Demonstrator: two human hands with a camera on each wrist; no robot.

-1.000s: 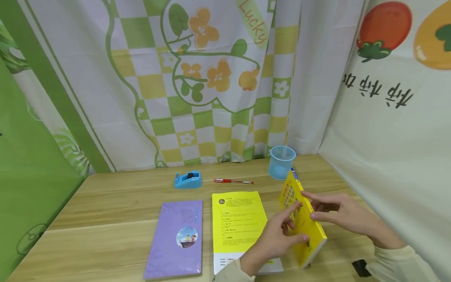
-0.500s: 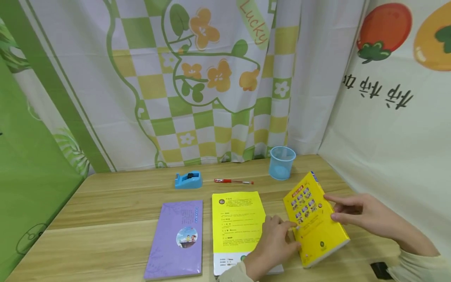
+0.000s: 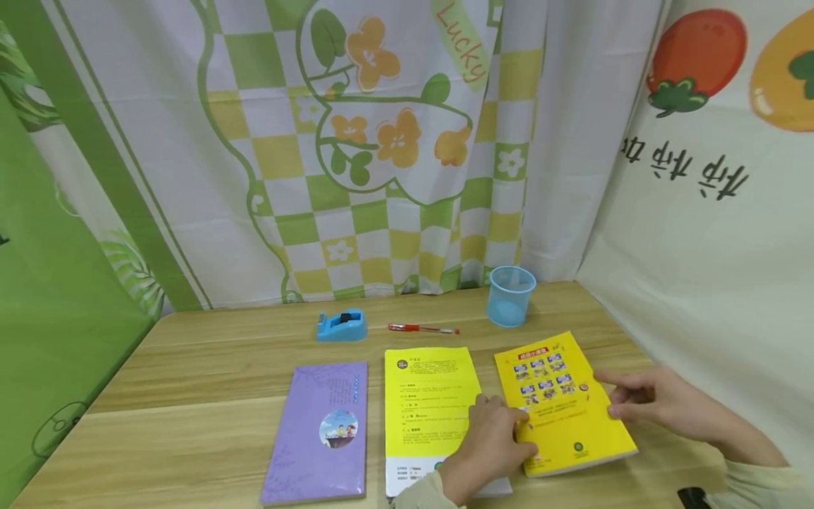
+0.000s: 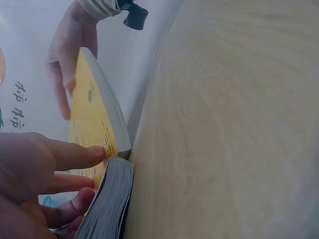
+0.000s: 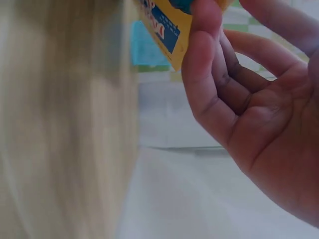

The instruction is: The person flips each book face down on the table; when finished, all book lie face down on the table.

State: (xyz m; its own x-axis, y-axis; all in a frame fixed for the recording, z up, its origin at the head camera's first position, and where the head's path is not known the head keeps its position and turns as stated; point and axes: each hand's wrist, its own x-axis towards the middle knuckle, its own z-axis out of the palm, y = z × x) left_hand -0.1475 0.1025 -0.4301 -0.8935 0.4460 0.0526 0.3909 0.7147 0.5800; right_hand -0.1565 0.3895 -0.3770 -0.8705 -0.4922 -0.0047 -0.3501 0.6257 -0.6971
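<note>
A yellow book (image 3: pixel 562 417) with small pictures on its cover lies tilted on the right, its right edge raised off the table. My right hand (image 3: pixel 668 406) pinches that raised edge between thumb and fingers; in the right wrist view a blue label shows on the book's underside (image 5: pixel 169 30). On the opposite edge, the thumb and a fingertip of my left hand (image 3: pixel 486 445) touch the cover, with the fingers fairly straight. That hand lies over a yellow-and-white book (image 3: pixel 429 403), whose page edges (image 4: pixel 112 199) meet the tilted book in the left wrist view.
A purple book (image 3: pixel 318 431) lies flat to the left. Behind the books are a blue tape dispenser (image 3: pixel 342 325), a red pen (image 3: pixel 422 329) and a light blue cup (image 3: pixel 510 297). Curtains border the wooden table (image 3: pixel 191 396) at the back and sides.
The yellow book, nearly upright a second ago, has leaned down to the right until its cover faces up. My right hand moved right and lower with it; my left thumb stayed near its left edge.
</note>
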